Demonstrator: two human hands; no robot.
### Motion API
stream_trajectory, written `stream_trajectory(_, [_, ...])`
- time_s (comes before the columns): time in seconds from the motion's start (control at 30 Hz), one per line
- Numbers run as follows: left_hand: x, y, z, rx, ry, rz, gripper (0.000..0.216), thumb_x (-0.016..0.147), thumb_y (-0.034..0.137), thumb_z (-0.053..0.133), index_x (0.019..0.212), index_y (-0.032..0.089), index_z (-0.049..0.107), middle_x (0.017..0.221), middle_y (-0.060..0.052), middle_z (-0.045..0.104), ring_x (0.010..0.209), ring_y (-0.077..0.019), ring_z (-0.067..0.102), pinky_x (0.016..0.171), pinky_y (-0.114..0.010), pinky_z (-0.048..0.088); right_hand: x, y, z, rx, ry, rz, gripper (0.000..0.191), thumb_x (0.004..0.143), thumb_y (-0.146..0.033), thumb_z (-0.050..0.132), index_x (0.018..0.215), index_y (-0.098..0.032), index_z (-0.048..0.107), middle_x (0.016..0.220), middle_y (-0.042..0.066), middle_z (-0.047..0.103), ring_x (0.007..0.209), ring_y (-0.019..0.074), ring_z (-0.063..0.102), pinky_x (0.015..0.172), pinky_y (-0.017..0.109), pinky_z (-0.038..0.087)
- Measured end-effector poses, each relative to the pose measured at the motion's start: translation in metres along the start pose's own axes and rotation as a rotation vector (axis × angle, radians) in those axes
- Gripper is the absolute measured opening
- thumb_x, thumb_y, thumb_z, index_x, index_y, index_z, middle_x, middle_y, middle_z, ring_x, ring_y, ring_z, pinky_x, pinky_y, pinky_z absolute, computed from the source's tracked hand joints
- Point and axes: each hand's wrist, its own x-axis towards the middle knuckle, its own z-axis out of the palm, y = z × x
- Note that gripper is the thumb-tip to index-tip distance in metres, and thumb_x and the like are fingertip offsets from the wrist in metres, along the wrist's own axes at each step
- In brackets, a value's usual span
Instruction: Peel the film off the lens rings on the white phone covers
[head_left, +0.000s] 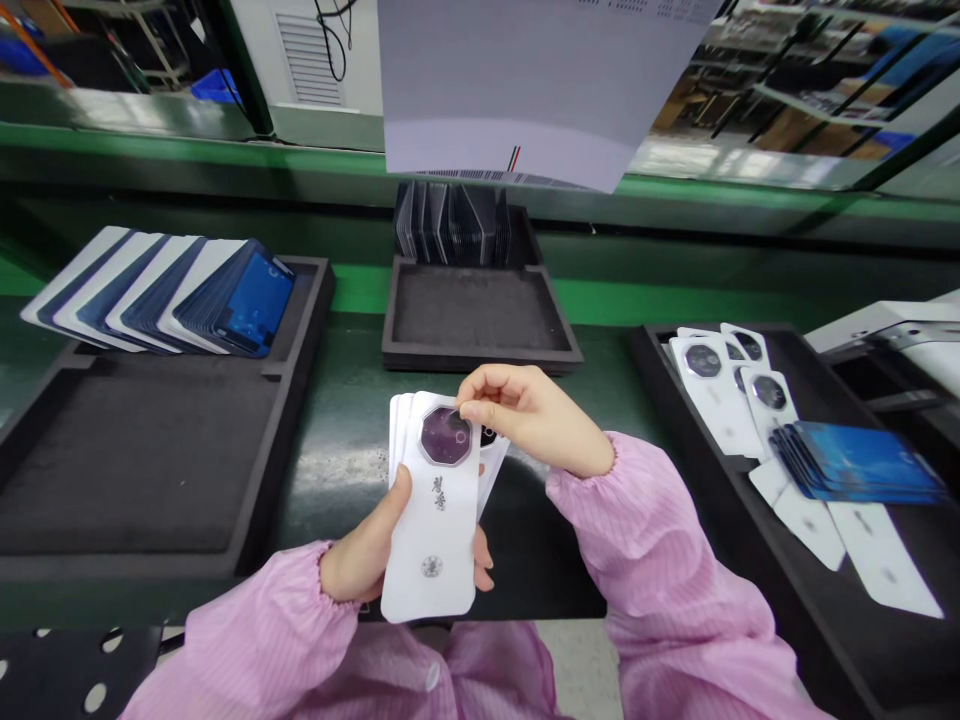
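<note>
Your left grip [369, 548] clasps the fanned white cards [395, 432] above the near edge of the desk [330, 410]; your right grip [525, 412] pinches the front card [426, 535] near its top right corner. Best handle its edges, keeping pressure off the dark window [444, 438].

Handheld panels [431, 530] are in front of a middle tray [476, 310] on a workbench [345, 400]. A left tray [135, 450] and right tray [862, 640], both holding more panels [870, 460], flank it.
</note>
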Motion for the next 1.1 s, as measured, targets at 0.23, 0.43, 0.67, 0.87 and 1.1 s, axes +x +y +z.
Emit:
stream_trajectory(0.23, [-0.001,-0.001,-0.001,0.015,0.002,0.012,0.086,0.077,0.075,0.03,0.137,0.014,0.033,0.094,-0.017,0.067,0.083,-0.0301,0.067,0.073,-0.041,0.048,0.0,0.001,0.0,-0.064,0.003,-0.021,0.007,0.08,-0.023,0.058,0.075,-0.019,0.06,0.067,-0.001,0.061,0.059,0.0133,0.058,0.054,0.025,0.049])
stream_trajectory(0.43, [-0.002,-0.001,0.0,0.049,0.037,0.008,0.083,0.076,0.076,0.03,0.119,0.008,0.054,0.093,-0.017,0.066,0.082,-0.0289,0.067,0.072,-0.038,0.049,-0.007,0.001,0.008,-0.546,0.132,-0.166,0.004,0.078,-0.02,0.064,0.08,-0.02,0.066,0.08,0.002,0.064,0.072,0.0169,0.059,0.068,0.032,0.05])
stream_trajectory(0.67, [-0.002,-0.001,-0.002,0.194,0.05,0.006,0.082,0.079,0.073,0.028,0.101,0.003,0.064,0.093,-0.018,0.066,0.083,-0.0264,0.065,0.074,-0.033,0.048,-0.004,0.008,0.012,-0.641,0.061,-0.167,0.065,0.052,-0.04,0.084,0.109,-0.02,0.061,0.106,0.009,0.06,0.095,0.0275,0.058,0.082,0.04,0.048])
stream_trajectory(0.87, [-0.007,0.002,-0.002,0.223,0.019,-0.075,0.074,0.086,0.065,0.026,0.102,0.003,0.064,0.093,-0.018,0.067,0.085,-0.0263,0.064,0.075,-0.033,0.047,0.002,0.01,0.0,-0.282,0.097,-0.079,0.017,0.075,-0.033,0.067,0.082,-0.018,0.065,0.073,-0.002,0.064,0.066,0.0134,0.058,0.061,0.023,0.046])
stream_trajectory(1.1, [-0.011,0.009,0.001,0.046,-0.067,0.162,0.069,0.086,0.057,0.037,0.139,0.014,0.028,0.09,-0.015,0.068,0.081,-0.0292,0.067,0.075,-0.04,0.045,-0.017,0.025,-0.061,-0.172,0.917,-0.258,0.032,0.084,-0.049,0.047,0.09,-0.019,0.059,0.067,-0.002,0.055,0.045,0.008,0.041,0.035,0.018,0.03])
